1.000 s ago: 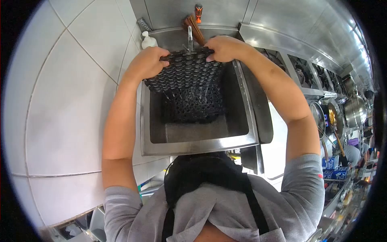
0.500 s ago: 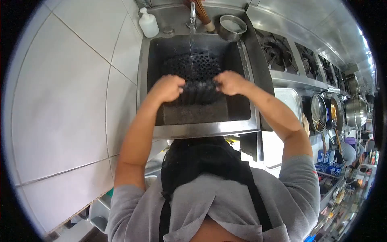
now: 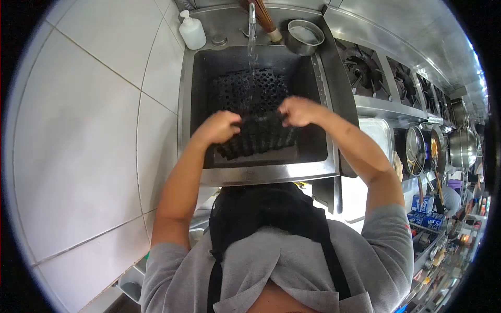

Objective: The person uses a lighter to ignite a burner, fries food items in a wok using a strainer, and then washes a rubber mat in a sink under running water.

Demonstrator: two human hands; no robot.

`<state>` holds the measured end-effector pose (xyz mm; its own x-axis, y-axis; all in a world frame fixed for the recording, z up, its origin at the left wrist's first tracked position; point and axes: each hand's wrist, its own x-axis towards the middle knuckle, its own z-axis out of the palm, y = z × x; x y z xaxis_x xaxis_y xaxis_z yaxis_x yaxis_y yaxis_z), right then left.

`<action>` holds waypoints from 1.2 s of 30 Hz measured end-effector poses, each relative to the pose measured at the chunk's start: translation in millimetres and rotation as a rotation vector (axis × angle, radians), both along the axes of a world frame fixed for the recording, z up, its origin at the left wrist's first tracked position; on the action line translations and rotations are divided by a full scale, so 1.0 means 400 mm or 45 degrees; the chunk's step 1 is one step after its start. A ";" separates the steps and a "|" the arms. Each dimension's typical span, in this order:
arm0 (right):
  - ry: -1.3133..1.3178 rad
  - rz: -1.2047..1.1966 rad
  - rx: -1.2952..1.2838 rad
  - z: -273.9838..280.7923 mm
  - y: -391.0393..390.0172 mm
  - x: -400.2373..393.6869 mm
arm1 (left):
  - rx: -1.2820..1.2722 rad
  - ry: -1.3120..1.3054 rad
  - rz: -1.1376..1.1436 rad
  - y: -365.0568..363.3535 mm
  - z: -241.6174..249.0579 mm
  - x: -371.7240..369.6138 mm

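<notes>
Grey cloth of a short-sleeved shirt (image 3: 271, 261) and a black apron (image 3: 261, 208) come nearest. Beyond them is the near rim of a rectangular stainless-steel sink (image 3: 282, 172). A black perforated rubber mat (image 3: 266, 136) is inside the sink, its near part bunched between the two hands, its far part spread flatter, showing round holes.

The left hand (image 3: 220, 127) has its fingers curled closed on the mat's left side; the right hand (image 3: 300, 112), slightly farther off, has its fingers closed on the right side. Motion blur hides the exact fingertip contact.

Water (image 3: 251, 48) falls onto the mat's far part from a slim metal tap (image 3: 252, 15). On the far ledge, a white plastic pump bottle (image 3: 193, 34) stands left; right of the tap are a bundle of thin brown sticks (image 3: 264, 20) and a round metal bowl (image 3: 301, 50). Black gas burners (image 3: 362, 69) sit farther right.
</notes>
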<state>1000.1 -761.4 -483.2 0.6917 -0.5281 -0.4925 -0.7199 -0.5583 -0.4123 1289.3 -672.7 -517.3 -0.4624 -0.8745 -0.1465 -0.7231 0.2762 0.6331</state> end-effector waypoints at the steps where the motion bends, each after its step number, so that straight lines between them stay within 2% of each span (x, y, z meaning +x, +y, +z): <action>1: -0.079 0.019 0.010 0.028 -0.056 0.013 | -0.093 0.023 0.028 -0.035 0.023 0.017; 3: -0.065 0.024 -0.172 0.089 -0.153 0.063 | 0.137 0.130 0.262 -0.092 0.096 0.043; 5: -0.331 -0.064 -0.394 0.087 -0.237 0.102 | 0.058 0.213 0.333 -0.169 0.060 0.096; 6: -0.335 -0.077 -0.402 0.071 -0.272 0.128 | 0.060 0.238 0.359 -0.202 0.045 0.116; 8: -0.744 -0.190 -1.021 0.024 -0.340 0.188 | 0.057 0.261 0.376 -0.252 -0.006 0.129; 9: -0.743 -0.192 -1.021 -0.001 -0.366 0.222 | -0.120 0.144 0.446 -0.263 -0.049 0.128; 10: -0.694 -0.503 -0.920 -0.029 -0.396 0.258 | -0.300 0.025 0.518 -0.271 -0.065 0.123; 11: -0.637 -0.808 -0.807 -0.057 -0.425 0.283 | -0.255 -0.075 0.650 -0.274 -0.086 0.117; 12: -0.637 -0.807 -0.800 -0.111 -0.478 0.294 | -0.205 0.004 0.715 -0.287 -0.111 0.131; 13: -0.728 -0.704 -0.471 -0.173 -0.546 0.303 | -0.152 0.082 0.776 -0.298 -0.136 0.148; 15: -0.798 -0.609 -0.112 -0.236 -0.614 0.305 | -0.133 0.091 0.752 -0.315 -0.148 0.184; 17: -0.566 -0.177 -0.392 -0.206 -0.621 0.311 | -0.124 0.110 0.740 -0.335 -0.146 0.221; 19: -0.274 0.214 -0.730 -0.111 -0.583 0.326 | 0.346 0.552 0.649 -0.346 -0.125 0.253; 21: -0.721 -0.538 0.070 -0.079 -0.556 0.325 | 0.435 0.607 0.667 -0.339 -0.108 0.253; 22: -0.719 -0.544 0.080 -0.074 -0.559 0.321 | 0.511 0.708 0.726 -0.338 -0.115 0.258; 23: -0.599 -0.251 -0.141 -0.067 -0.560 0.317 | 0.588 0.808 0.783 -0.336 -0.124 0.259; 25: -0.472 0.035 -0.350 -0.107 -0.589 0.309 | 0.538 0.720 0.874 -0.320 -0.144 0.230; 27: -0.046 0.560 -1.111 -0.153 -0.617 0.318 | 0.473 0.633 0.956 -0.327 -0.175 0.220; 28: -0.044 0.552 -1.109 -0.150 -0.615 0.321 | 0.415 0.633 0.944 -0.332 -0.204 0.228; 29: -0.051 0.350 -0.950 -0.148 -0.612 0.323 | 0.358 0.633 0.931 -0.339 -0.234 0.238; 32: -0.027 0.079 -0.677 -0.121 -0.585 0.330 | 0.351 0.502 0.884 -0.343 -0.229 0.244; 34: 0.000 0.004 -0.571 -0.075 -0.575 0.347 | 0.349 0.525 0.888 -0.346 -0.234 0.246; 36: 0.268 0.468 -0.595 -0.046 -0.582 0.359 | 0.351 0.553 0.885 -0.350 -0.229 0.236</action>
<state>1143.7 -994.4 -501.5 0.7824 -0.4668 -0.4122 -0.4859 -0.8716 0.0647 1383.7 -812.6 -608.8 0.1001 -0.9388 -0.3297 -0.3496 -0.3435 0.8717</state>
